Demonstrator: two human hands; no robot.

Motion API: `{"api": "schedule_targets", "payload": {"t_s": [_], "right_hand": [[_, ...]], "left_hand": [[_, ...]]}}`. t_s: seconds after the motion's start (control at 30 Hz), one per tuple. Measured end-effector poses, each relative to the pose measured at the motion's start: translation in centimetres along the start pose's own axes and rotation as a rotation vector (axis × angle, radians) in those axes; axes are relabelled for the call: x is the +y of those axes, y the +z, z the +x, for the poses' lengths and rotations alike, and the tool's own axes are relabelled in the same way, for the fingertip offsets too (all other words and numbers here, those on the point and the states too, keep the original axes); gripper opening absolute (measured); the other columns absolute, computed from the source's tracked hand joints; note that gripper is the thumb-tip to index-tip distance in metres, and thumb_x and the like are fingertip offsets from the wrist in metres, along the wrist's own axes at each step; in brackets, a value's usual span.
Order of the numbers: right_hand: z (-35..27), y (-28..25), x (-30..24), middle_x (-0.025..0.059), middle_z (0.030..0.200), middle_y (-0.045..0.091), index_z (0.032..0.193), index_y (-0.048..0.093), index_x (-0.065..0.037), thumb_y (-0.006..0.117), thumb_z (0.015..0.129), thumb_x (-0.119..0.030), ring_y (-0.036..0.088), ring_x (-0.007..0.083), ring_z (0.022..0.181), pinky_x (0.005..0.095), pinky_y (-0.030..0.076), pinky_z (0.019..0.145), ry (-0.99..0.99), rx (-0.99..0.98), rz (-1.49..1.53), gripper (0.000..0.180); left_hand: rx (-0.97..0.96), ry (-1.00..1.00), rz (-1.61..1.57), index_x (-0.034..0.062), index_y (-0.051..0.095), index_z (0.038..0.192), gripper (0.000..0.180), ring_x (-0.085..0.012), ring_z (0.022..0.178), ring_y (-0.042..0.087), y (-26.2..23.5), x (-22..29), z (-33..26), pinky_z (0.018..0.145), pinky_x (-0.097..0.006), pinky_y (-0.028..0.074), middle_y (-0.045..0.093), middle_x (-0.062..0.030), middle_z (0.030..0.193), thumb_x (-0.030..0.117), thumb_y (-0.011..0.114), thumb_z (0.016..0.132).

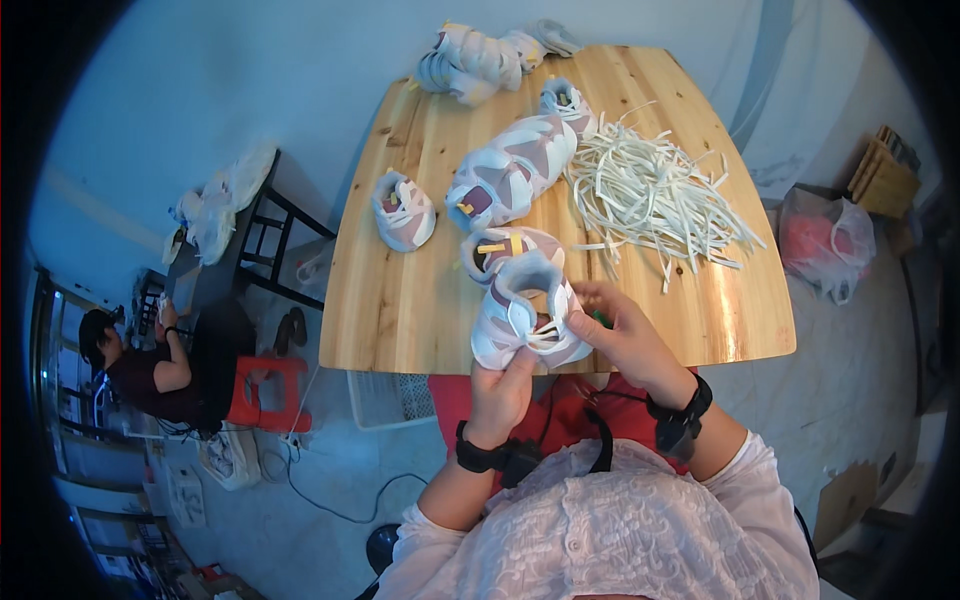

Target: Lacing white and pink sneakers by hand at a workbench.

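A white and mauve shoe upper [498, 318] is held up at the table's near edge, its collar opening facing up. My left hand [502, 400] grips its lower front, with the thumb beside a short run of white lace [543, 336]. My right hand [630, 338] is closed on the upper's right side, thumb near the lace and fingers partly hidden behind. A small green bit [601, 318] shows by the right fingers; its kind is unclear. Just behind the held upper lies another upper with yellow tabs [512, 240].
A tangled heap of flat white laces [650, 190] lies on the wooden table [710, 320]. Nested uppers [515, 165] stretch across its middle, more [470, 65] at the far edge, and a laced upper [403, 212] at left. Another person [165, 370] sits far left near a red stool [268, 392].
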State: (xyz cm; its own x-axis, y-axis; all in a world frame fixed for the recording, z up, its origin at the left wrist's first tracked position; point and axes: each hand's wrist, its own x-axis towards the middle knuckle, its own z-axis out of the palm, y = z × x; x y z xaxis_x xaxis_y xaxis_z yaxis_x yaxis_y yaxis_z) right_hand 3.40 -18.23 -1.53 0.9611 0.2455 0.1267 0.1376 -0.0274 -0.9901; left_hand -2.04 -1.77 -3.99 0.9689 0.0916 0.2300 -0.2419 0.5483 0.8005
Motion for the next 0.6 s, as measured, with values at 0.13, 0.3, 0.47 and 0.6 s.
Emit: {"api": "schedule_targets", "payload": {"t_s": [0.13, 0.3, 0.47, 0.6], "right_hand": [[0.6, -0.8, -1.0, 0.0080, 0.104, 0.060, 0.118, 0.048, 0.001, 0.068, 0.085, -0.016, 0.057, 0.0130, 0.096, 0.0263, 0.047, 0.079, 0.204, -0.132, 0.528, 0.042], [0.2, -2.9, -1.0, 0.0061, 0.104, 0.059, 0.114, 0.051, 0.000, 0.069, 0.082, -0.009, 0.057, 0.0129, 0.097, 0.0279, 0.048, 0.086, -0.158, 0.006, 0.232, 0.038], [-0.3, -3.2, -1.6, 0.0074, 0.107, 0.059, 0.115, 0.050, 0.000, 0.070, 0.082, -0.011, 0.056, 0.0131, 0.099, 0.0283, 0.048, 0.084, -0.105, -0.113, 0.104, 0.039], [0.0, -2.9, -0.6, 0.0098, 0.101, 0.060, 0.111, 0.052, 0.000, 0.070, 0.081, -0.012, 0.060, 0.0168, 0.089, 0.0290, 0.049, 0.078, -0.144, -0.087, -0.021, 0.036]], "left_hand": [[-0.052, -0.021, -0.002, 0.0002, 0.044, 0.129, 0.039, -0.0184, 0.115, 0.051, -0.7, -0.3, -0.4, 0.101, -0.034, 0.038, 0.053, -0.0096, 0.123, 0.000, 0.054, 0.090], [0.211, -0.029, 0.376, 0.0002, 0.049, 0.123, 0.038, -0.0164, 0.107, 0.053, -1.0, 1.9, -0.5, 0.096, -0.031, 0.041, 0.054, -0.0078, 0.118, 0.001, 0.058, 0.086], [-0.094, 0.287, 1.067, 0.0003, 0.057, 0.107, 0.027, -0.0158, 0.081, 0.054, 0.5, 5.7, 1.4, 0.075, -0.032, 0.047, 0.051, -0.0068, 0.095, 0.004, 0.065, 0.081], [-0.196, 0.164, 1.294, 0.0021, 0.063, 0.092, 0.017, -0.0191, 0.073, 0.055, 1.5, 5.0, 1.8, 0.064, -0.028, 0.047, 0.050, -0.0090, 0.089, 0.004, 0.069, 0.076]]}}
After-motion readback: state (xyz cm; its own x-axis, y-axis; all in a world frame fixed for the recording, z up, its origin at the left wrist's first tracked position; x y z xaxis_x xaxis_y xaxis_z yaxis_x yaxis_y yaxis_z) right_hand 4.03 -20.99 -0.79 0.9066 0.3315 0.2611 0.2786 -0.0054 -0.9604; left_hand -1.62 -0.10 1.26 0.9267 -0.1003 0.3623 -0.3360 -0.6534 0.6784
